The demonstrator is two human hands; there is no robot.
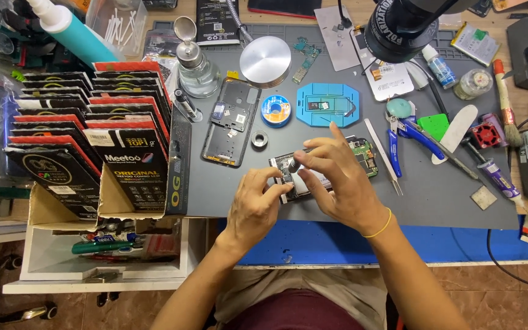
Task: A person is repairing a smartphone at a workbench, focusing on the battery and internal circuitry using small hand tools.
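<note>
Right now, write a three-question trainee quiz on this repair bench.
1. True or false: the solder spool lies left of the blue fixture.
2. The open phone lies under: A) both hands, B) the brush, C) the dispenser bottle.
3. Which hand wears a yellow band?

Key
1. True.
2. A: the left hand steadies its near edge, the right hand pinches a dark tool over it.
3. The right; the band circles its wrist.
</note>
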